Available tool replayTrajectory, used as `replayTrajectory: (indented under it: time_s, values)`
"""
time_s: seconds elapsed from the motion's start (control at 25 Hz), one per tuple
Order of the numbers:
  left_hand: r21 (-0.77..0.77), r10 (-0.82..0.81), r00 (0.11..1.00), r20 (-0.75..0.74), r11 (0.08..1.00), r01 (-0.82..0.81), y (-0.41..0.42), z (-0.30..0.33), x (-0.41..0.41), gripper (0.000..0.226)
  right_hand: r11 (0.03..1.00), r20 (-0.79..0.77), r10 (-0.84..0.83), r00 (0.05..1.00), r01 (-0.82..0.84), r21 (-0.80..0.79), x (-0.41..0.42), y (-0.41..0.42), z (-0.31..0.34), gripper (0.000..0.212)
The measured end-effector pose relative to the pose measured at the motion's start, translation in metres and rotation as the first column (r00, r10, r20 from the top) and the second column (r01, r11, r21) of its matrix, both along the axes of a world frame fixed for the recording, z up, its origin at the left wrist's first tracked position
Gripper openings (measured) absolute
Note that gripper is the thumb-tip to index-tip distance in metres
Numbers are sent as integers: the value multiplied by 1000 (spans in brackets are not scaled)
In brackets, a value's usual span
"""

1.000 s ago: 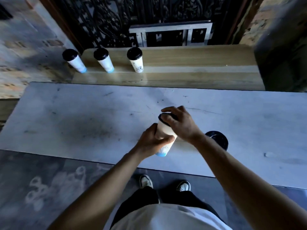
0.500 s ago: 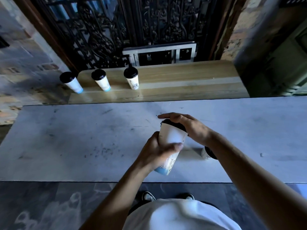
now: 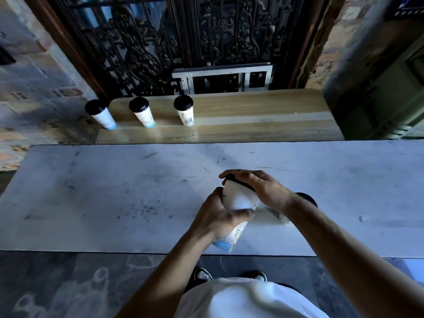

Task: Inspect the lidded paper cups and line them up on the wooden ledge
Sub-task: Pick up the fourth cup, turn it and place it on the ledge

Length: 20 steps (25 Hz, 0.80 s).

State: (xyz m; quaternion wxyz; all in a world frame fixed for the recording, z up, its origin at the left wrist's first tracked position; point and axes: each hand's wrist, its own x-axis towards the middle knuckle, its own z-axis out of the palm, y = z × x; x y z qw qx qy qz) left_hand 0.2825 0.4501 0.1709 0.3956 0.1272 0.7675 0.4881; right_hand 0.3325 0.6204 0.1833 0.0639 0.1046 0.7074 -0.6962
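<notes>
Nearest the camera, a white shirt [image 3: 247, 299] and two shoes [image 3: 203, 275] are seen above a dark stone floor [image 3: 57, 283].

A lidded paper cup [image 3: 238, 203], white with a blue base band and a black lid, is held tilted over the near edge of the pale marble counter [image 3: 103, 191], its base toward the person and its lid pointing away. The left hand [image 3: 218, 220] is wrapped around the cup's body, with the thumb laid across the front and the fingers curled behind. The right hand [image 3: 257, 188] is curled over the black lid, with fingertips hooked on the far rim.

Behind the right wrist, a further cup [image 3: 305, 198] is partly hidden on the counter; only its black lid and a scrap of its side are visible.

Beyond the counter, the wooden ledge [image 3: 252, 115] is seen. Three lidded cups are set upright along its left part, well apart from one another: a left cup [image 3: 101, 114] at the ledge's end, a middle cup [image 3: 142, 113], and a right cup [image 3: 184, 111] bearing a dark drawing.

Farthest back, an ornate iron grille [image 3: 172, 42] is set between brick walls [image 3: 29, 76].
</notes>
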Motion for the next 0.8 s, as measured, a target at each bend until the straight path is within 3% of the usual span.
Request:
replayTrajectory:
  time_s: [0.08, 0.16, 0.28, 0.52, 0.68, 0.8]
  values:
    - [16, 13, 999, 30, 1000, -13, -1, -2, 1, 62, 1000, 40, -1, 999, 1, -3, -3, -2, -3, 41]
    - [64, 38, 996, 81, 997, -43, -1, -4, 3, 54, 983, 95, -130, 987, 141, -117, -4, -5, -9, 49]
    - [92, 190, 945, 265, 971, -221, 2, -8, 3, 52, 786, 217, -391, 894, 447, -426, -2, -13, -22, 52]
    - [45, 288, 711, 641, 911, -409, -5, -17, -4, 76, 719, 309, -357, 881, 471, -511, 25, -46, -40, 52]
    - [36, 331, 678, 657, 883, -467, -4, -26, 3, 72, 712, 354, -352, 867, 493, -500, 29, -61, -42, 30]
    - [36, 362, 721, 591, 881, -471, -3, -31, 7, 69, 684, 356, -388, 850, 524, -507, 32, -63, -46, 27]
